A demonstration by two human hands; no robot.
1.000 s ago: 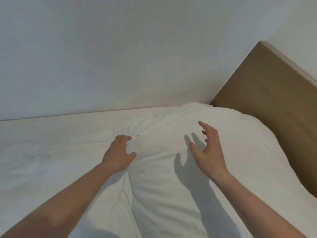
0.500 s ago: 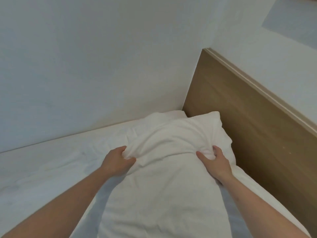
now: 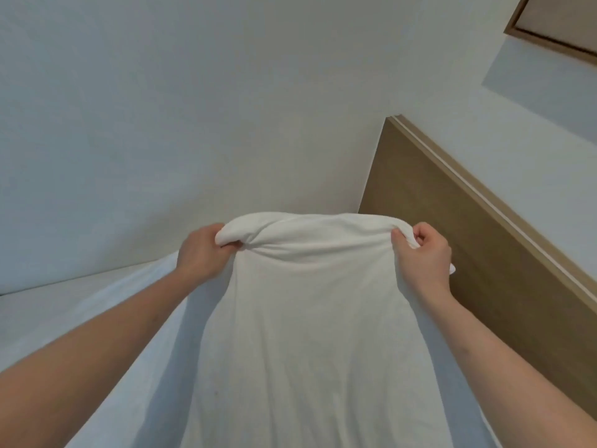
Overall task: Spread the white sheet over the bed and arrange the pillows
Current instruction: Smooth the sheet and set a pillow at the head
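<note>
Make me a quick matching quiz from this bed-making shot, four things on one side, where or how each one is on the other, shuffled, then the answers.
Things:
1. pillow
2. left hand
3. headboard
4. sheet

States:
A. brown wood, standing to the right of the bed
B. lying flat on the bed by the wall
C. lifted, gripped at both top corners
D. clenched on the top left corner

Pairs: 1-C, 2-D, 3-A, 4-B

Pillow (image 3: 310, 318) above bed (image 3: 80, 305), headboard (image 3: 452, 253) right, wall (image 3: 193, 124) prob. behind.
</note>
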